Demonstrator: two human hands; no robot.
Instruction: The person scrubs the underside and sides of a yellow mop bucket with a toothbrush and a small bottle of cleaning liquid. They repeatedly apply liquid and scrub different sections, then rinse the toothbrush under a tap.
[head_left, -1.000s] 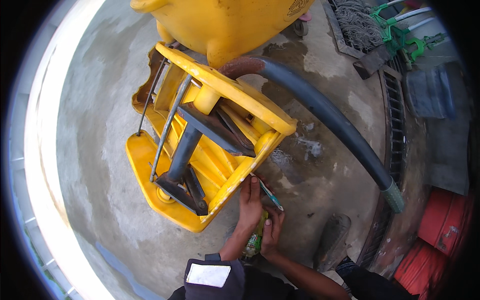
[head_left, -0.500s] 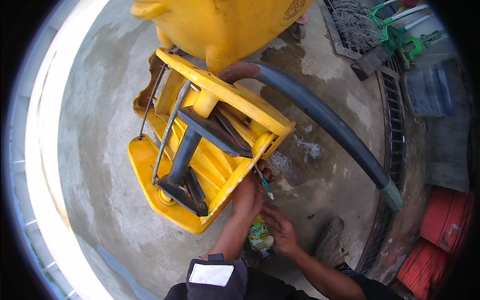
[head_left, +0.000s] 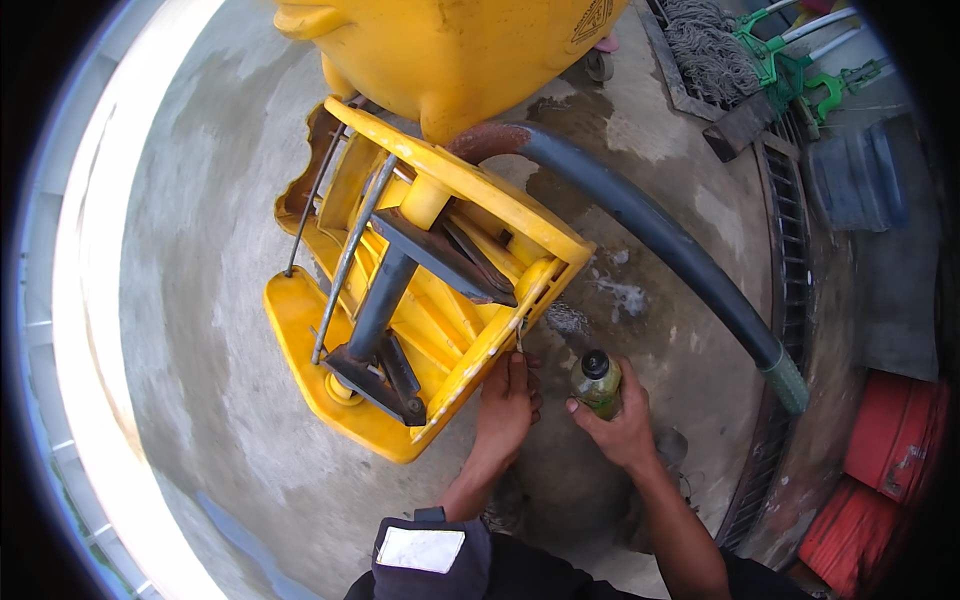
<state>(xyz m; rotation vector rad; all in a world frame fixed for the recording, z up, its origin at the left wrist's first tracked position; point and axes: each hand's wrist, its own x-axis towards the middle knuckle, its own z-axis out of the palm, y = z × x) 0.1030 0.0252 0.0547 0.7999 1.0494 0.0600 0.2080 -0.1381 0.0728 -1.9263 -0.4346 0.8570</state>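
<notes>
Gripping the bottle in my right hand, fingers wrapped round its body, black cap toward twelve o'clock. Up at ten from it lies the yellow frame; over at nine, my left hand pinches a thin pale piece right by the frame's edge. So what could bite me? Squeezing too hard could send liquid out, if that cap's open — can't tell from here. Damp fingers could drop the bottle onto the concrete floor, with a wet patch just off at eleven. That thin piece, too small to make out, could slip from a loose pinch, and a careless shove could scrape my knuckles on the edge. Watch the black handle, arcing from eleven to three — an elbow bump might rock the frame.
</notes>
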